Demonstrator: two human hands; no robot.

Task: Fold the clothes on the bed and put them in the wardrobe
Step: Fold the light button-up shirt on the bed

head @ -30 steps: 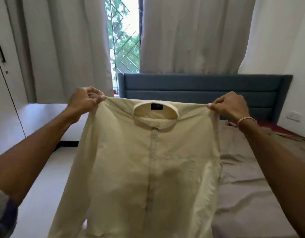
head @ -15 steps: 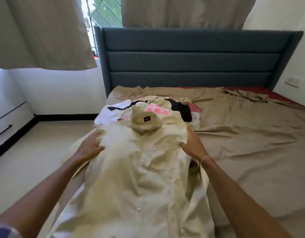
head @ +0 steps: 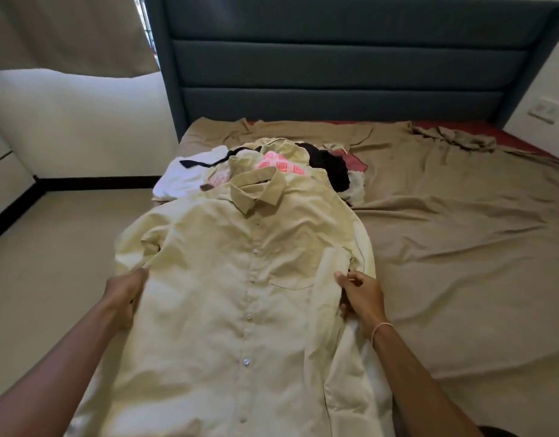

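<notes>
Brown sheet (head: 461,247) lies rumpled over the bed, and on its near left part the pale yellow shirt (head: 240,294) is spread front up, buttoned, with its collar toward the headboard (head: 334,67). The right hand (head: 361,298) pinches the shirt's side edge, fingers curled round the cloth where a sleeve lies along the body. The left hand (head: 125,294) sits at the opposite edge with its fingers tucked under the fabric; whether they grip cannot be told. Just beyond the collar and touching it is a heap of unfolded clothes (head: 328,165) in white, black, pink pattern and red. A curtain (head: 67,29) hangs at the upper left.

This looks like the start of folding this one shirt. The next move probably calls for turning both sides and sleeves inward over the button line, first smoothing the bunched sleeve by the left hand. The heap and the wardrobe are yet to be dealt with.
</notes>
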